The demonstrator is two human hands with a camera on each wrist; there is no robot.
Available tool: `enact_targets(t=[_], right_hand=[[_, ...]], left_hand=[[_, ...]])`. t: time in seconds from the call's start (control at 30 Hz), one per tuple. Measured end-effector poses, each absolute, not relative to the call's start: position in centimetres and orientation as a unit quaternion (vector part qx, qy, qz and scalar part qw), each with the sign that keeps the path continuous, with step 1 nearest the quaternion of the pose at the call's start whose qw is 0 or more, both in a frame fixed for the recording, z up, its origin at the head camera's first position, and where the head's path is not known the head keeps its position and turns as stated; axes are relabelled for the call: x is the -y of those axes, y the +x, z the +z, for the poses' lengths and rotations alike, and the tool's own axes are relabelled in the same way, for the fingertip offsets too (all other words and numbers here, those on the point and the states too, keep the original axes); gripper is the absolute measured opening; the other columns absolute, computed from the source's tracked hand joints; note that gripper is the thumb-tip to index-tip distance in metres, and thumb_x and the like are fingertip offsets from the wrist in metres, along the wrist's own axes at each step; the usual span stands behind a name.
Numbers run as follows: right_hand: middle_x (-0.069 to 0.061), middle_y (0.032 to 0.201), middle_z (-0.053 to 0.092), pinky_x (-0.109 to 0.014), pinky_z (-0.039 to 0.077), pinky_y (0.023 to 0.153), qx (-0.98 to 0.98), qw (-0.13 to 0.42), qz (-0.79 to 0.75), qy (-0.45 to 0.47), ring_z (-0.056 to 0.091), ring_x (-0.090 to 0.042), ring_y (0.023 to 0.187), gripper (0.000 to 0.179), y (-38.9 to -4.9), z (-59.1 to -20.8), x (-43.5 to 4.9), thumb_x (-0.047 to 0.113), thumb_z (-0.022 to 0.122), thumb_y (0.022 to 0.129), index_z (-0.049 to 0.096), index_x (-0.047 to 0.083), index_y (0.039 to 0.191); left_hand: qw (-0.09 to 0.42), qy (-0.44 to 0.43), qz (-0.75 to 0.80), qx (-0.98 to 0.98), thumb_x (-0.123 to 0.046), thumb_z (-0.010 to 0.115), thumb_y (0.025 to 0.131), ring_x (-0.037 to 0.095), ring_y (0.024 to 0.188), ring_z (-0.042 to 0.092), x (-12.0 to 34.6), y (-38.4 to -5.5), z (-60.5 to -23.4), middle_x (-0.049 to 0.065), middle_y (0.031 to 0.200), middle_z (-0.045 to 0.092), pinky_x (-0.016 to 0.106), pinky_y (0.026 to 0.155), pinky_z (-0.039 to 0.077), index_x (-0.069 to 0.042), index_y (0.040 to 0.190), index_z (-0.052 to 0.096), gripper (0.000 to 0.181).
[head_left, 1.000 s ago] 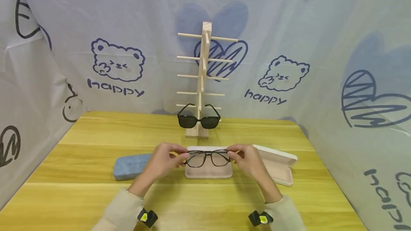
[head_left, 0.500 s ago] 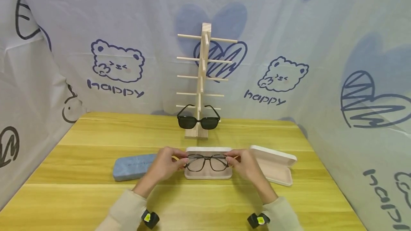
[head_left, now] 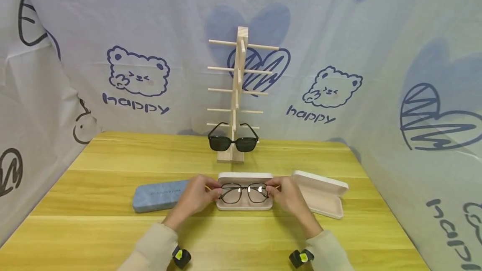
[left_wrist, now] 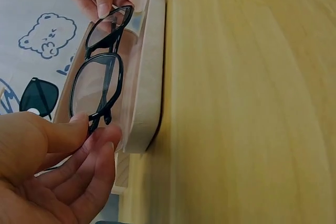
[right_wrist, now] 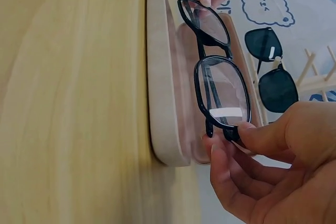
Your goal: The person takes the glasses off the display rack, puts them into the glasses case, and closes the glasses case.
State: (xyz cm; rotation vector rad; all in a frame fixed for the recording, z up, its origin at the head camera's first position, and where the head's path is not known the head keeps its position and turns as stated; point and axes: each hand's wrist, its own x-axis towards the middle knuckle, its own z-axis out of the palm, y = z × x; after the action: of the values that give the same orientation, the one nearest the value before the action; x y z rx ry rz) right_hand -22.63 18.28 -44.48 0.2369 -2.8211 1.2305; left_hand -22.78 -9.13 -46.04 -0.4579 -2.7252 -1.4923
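Black-framed eyeglasses [head_left: 244, 187] with clear lenses are held over an open pale pink glasses case [head_left: 244, 207] in the middle of the table. My left hand [head_left: 198, 193] pinches their left end between thumb and fingers, and my right hand [head_left: 288, 191] pinches the right end. In both wrist views the temples look folded behind the lenses. The eyeglasses [left_wrist: 97, 80] sit within the case's outline in the left wrist view; whether they touch its lining I cannot tell.
Behind the case stands a wooden rack [head_left: 238, 91] with black sunglasses [head_left: 233, 143] on its lowest pegs. A blue glasses case [head_left: 160, 195] lies shut at left. Another open pale case [head_left: 325, 198] is at right, close to my right hand.
Both hands have lowered the eyeglasses toward the near part of the middle case, and the lenses now face more upward. The rack, sunglasses and other cases stay put.
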Motion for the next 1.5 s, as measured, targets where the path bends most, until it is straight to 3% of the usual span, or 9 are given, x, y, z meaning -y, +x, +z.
enact_targets(t=[0.27, 0.67, 1.03, 1.23, 1.5], right_hand=[[-0.009, 0.082, 0.076, -0.02, 0.049, 0.058, 0.921, 0.029, 0.382, 0.072, 0.062, -0.01, 0.069, 0.01, -22.8, -45.2, -18.4, -0.003, 0.069, 0.094, 0.079, -0.003, 0.096], [-0.009, 0.091, 0.079, -0.031, 0.06, 0.074, 0.936, 0.052, 0.335, 0.093, 0.069, -0.014, 0.079, 0.009, -22.9, -46.1, -18.4, -0.003, 0.073, 0.09, 0.081, 0.001, 0.09], [-0.013, 0.101, 0.079, -0.029, 0.06, 0.069, 0.939, 0.039, 0.333, 0.081, 0.071, -0.015, 0.078, 0.009, -22.7, -46.0, -18.3, -0.001, 0.072, 0.091, 0.08, 0.0, 0.092], [-0.011, 0.095, 0.08, -0.034, 0.06, 0.072, 0.942, 0.058, 0.319, 0.087, 0.073, -0.019, 0.08, 0.007, -22.8, -46.5, -18.3, -0.001, 0.075, 0.088, 0.082, 0.001, 0.09], [-0.011, 0.093, 0.079, -0.029, 0.06, 0.067, 0.94, 0.057, 0.328, 0.075, 0.073, -0.018, 0.079, 0.005, -23.0, -46.6, -18.3, -0.001, 0.077, 0.087, 0.081, 0.0, 0.087]], left_hand=[[0.022, -0.147, -0.443, 0.884, -0.004, 0.075, 0.092, 0.008, 0.065, 0.067, 8.6, -23.1, -46.7, 0.009, 0.084, 0.079, 0.022, 0.057, 0.053, 0.001, 0.097, 0.08, 0.009], [0.011, -0.112, -0.417, 0.902, -0.003, 0.078, 0.089, 0.01, 0.067, 0.065, 7.8, -23.1, -46.7, 0.007, 0.08, 0.077, 0.025, 0.06, 0.053, 0.0, 0.092, 0.081, 0.005], [0.016, -0.104, -0.399, 0.911, -0.002, 0.075, 0.091, 0.01, 0.062, 0.06, 7.4, -23.1, -46.9, 0.006, 0.076, 0.076, 0.025, 0.056, 0.05, -0.002, 0.086, 0.081, 0.008], [0.023, -0.102, -0.398, 0.911, -0.002, 0.073, 0.092, 0.009, 0.058, 0.057, 7.2, -23.0, -46.9, 0.005, 0.074, 0.075, 0.024, 0.052, 0.046, -0.003, 0.084, 0.082, 0.012], [0.033, -0.103, -0.387, 0.916, -0.002, 0.073, 0.092, 0.009, 0.056, 0.056, 7.0, -23.0, -46.9, 0.005, 0.072, 0.074, 0.024, 0.051, 0.046, -0.003, 0.082, 0.081, 0.013]])
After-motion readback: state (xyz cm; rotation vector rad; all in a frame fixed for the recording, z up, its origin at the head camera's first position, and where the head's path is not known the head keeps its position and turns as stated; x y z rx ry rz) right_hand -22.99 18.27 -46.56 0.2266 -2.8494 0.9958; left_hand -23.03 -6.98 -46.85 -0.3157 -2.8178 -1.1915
